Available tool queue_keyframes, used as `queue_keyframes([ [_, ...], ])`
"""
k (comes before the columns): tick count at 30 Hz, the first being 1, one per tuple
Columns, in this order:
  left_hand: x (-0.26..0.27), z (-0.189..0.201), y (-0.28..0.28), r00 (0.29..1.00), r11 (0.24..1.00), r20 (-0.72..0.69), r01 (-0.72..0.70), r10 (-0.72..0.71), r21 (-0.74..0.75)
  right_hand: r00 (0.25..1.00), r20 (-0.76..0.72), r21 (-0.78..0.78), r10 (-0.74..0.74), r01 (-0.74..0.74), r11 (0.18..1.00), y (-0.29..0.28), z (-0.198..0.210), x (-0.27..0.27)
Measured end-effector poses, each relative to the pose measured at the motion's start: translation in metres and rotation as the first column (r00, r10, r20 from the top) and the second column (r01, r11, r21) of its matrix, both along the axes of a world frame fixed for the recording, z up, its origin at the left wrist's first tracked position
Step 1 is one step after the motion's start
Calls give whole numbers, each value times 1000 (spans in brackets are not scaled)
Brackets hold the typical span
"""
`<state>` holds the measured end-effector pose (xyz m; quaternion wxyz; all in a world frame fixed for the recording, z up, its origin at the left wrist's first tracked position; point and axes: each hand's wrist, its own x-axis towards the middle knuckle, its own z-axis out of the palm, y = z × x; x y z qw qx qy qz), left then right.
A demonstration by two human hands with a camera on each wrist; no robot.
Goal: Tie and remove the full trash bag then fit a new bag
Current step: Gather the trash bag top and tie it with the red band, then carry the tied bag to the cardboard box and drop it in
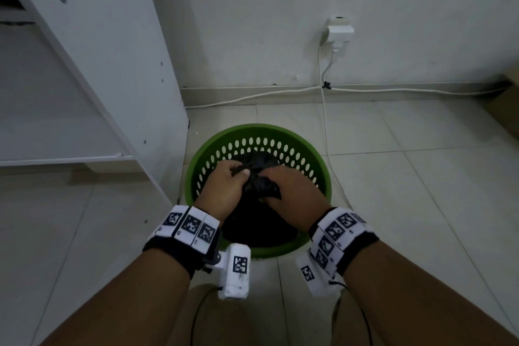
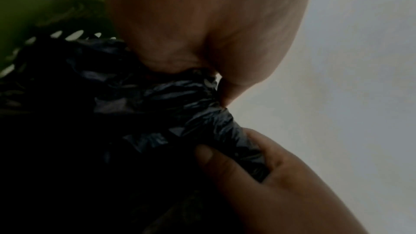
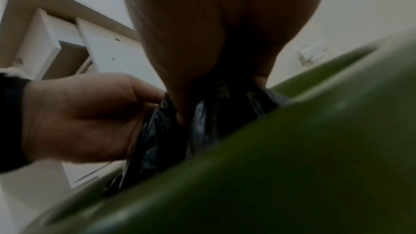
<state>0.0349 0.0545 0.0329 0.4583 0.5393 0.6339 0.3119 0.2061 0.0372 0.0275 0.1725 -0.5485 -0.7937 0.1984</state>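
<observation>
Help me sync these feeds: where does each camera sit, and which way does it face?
Head: above, facing down at the green basket by the wall; both forearms show.
Left wrist: under the left hand, facing the gathered black trash bag; right hand too.
Right wrist: low beside the basket rim, under the right hand; left hand shows.
All share both hands gripping the bag.

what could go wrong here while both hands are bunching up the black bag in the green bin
1. The black bag is thin and crumpled; the left hand and right hand grip its gathered neck close together, so a hard pull could tear it.
2. The bag is still inside the light-looking green bin, so lifting may drag the bin along.
3. A white cable runs on the floor beside the bin and might snag.
</observation>
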Motion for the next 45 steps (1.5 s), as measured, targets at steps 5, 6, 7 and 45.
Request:
queue_keyframes([
  [5, -20, -15, -13, 898, 933, -435, 215, -72, 289, 987, -155, -218, -49, 14, 976, 10, 12, -1],
  [6, -23, -20, -13, 814, 915, -575, 287, -77, 283, 984, -169, -255, -62, 17, 967, 12, 14, -1],
  [7, -25, -21, -13, 755, 911, -652, 316, -72, 264, 977, -192, -288, -88, 29, 957, 13, 14, 0],
  [45, -65, -36, -79, 958, 993, -260, 120, -121, -21, 804, -381, -429, -457, 284, 858, 16, -20, -36],
])
